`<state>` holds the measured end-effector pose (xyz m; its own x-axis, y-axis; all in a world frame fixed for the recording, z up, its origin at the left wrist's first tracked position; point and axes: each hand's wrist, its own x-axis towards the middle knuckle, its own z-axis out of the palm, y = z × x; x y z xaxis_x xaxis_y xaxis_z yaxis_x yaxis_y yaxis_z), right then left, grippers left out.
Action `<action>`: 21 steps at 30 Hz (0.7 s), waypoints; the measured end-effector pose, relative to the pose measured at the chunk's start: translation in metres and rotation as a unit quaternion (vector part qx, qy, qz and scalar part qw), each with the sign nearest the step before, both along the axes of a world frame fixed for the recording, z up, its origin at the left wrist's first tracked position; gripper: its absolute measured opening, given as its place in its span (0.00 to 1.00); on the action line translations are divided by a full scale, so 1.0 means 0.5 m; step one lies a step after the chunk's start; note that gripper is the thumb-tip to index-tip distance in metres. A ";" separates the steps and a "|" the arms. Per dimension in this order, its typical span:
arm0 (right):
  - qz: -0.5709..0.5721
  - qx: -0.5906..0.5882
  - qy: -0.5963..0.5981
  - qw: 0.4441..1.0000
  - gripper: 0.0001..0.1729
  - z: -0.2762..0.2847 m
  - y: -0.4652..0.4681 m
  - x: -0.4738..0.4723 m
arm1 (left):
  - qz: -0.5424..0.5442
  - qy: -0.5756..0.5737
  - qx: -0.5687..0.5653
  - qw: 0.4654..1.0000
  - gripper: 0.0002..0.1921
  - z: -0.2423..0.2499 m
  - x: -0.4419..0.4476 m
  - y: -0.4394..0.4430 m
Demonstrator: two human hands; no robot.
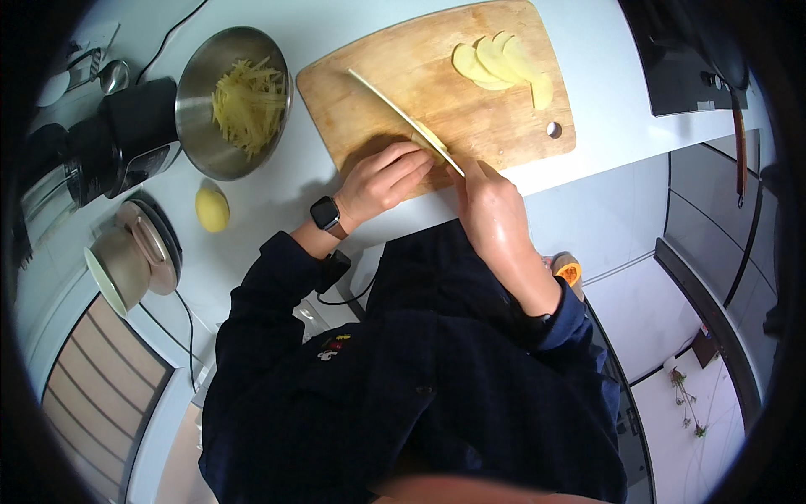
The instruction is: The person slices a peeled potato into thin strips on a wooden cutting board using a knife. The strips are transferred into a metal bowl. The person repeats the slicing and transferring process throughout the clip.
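A kitchen knife is held in my right hand, with its blade edge-on to the view and slanting to the far left over the wooden cutting board. Under the blade lies a pale yellow potato piece. The fingertips of my left hand pin that piece against the board, just left of the blade. How much potato sits beneath those fingers is hidden. Several overlapping potato slices rest at the board's far right.
A steel bowl holding potato shreds stands left of the board. Nearer me sits a whole peeled potato. Black appliances and a beige appliance line the left side. A black cooktop with a pan handle is at right.
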<state>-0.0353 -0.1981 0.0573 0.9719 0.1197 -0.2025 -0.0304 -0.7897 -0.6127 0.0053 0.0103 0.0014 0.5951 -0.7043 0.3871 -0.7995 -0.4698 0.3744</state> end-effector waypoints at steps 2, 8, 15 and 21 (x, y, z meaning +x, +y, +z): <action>0.013 -0.011 0.013 1.000 0.11 0.013 -0.007 -0.017 | 0.004 0.002 -0.003 1.000 0.13 -0.003 -0.005 0.001; 0.023 -0.036 0.038 0.998 0.12 0.014 -0.010 -0.036 | -0.001 0.007 0.006 1.000 0.13 -0.009 -0.007 0.006; 0.021 -0.032 0.059 0.998 0.07 -0.019 0.026 0.009 | 0.000 0.021 0.004 1.000 0.13 -0.008 -0.006 0.004; -0.011 0.004 0.023 1.000 0.06 0.011 0.002 -0.004 | 0.013 0.008 -0.013 1.000 0.13 -0.010 -0.009 0.007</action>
